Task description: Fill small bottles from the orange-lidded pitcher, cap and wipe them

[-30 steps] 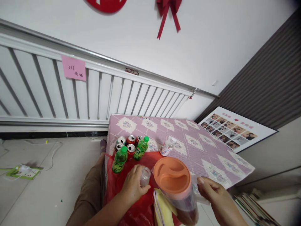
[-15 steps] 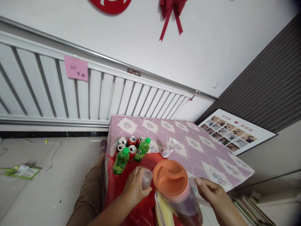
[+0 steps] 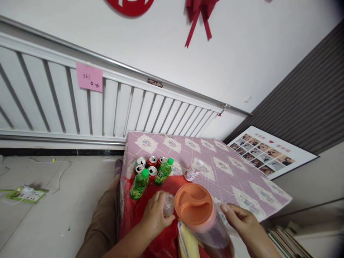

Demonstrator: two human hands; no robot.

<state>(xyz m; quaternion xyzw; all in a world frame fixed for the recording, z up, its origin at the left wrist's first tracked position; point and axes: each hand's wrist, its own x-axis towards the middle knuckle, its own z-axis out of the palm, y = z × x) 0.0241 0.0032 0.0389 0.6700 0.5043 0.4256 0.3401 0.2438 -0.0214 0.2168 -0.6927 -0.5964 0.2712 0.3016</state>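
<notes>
My left hand is wrapped round a small clear bottle, with its open mouth facing up. To the right, my right hand grips the clear handle of a large see-through pitcher that holds dark liquid. The pitcher's orange lid is tilted toward the small bottle, close beside its mouth. No stream of liquid can be made out between them. A yellow cloth lies under the pitcher, on the red plastic sheet.
Two green-capped bottles and several opened cans stand at the table's left. A white-capped bottle is on the patterned tablecloth. Behind is a white radiator; a framed photo board leans at the right.
Both hands keep their grips. The small bottle is tilted slightly differently, and the pitcher has shifted a little. The whole view has moved slightly.
</notes>
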